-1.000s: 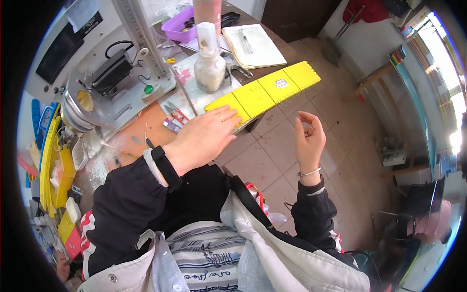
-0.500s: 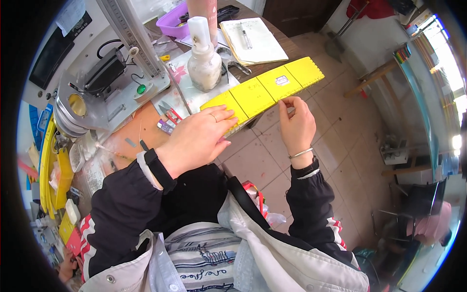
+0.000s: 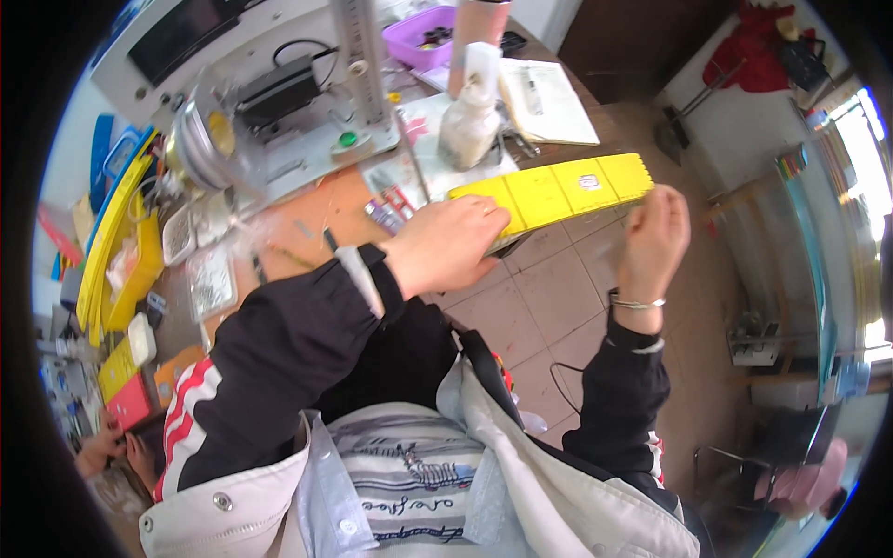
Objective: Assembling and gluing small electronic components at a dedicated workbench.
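Note:
A long yellow board, marked off by dark cross lines and bearing a small white label, sticks out past the table's edge. My left hand is closed at its left end, fingers over the top and thumb below the near edge. Just past the notched right end, my right hand hangs with bent fingers drawn together. Motion blurs those fingertips, and anything between them is too small to make out. A bangle and dark cuff circle that wrist.
Behind the board stand a cloudy bottle, an open notebook and a purple basket. A metal machine with an upright column fills the left back. Red-handled scissors and a lighter lie left of my left hand.
My right hand has moved right along the board to beyond its notched end. My left hand stays at the board's left end. The whole view has shifted, so the table sits further right.

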